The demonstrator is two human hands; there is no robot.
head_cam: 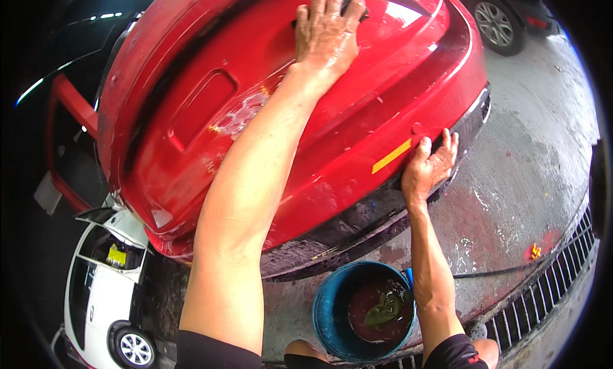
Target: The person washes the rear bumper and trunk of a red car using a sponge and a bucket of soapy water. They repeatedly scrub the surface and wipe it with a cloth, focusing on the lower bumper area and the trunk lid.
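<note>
My left hand [328, 31] is pressed flat on the upper part of a red car's rear panel [364, 86], fingers spread over a dark pad [352, 7], mostly hidden beneath. What kind of pad it is cannot be told. Lower down, my right hand [428, 168] rests on the edge of the black lower bumper trim [354, 225] with its fingers apart, holding nothing. Beside it, a yellow strip [391, 157] sits on the red bumper. Under my left forearm, a bare, whitish patch [242, 113] interrupts the red paint. The panel looks wet in places.
A blue bucket [330, 311] with reddish water and a greenish cloth [383, 309] stands below the bumper. Metal drain grating [541, 283] runs along the right. A white vehicle [105, 297] is at lower left, a dark car's wheel [495, 24] at upper right. The concrete floor [517, 177] is wet.
</note>
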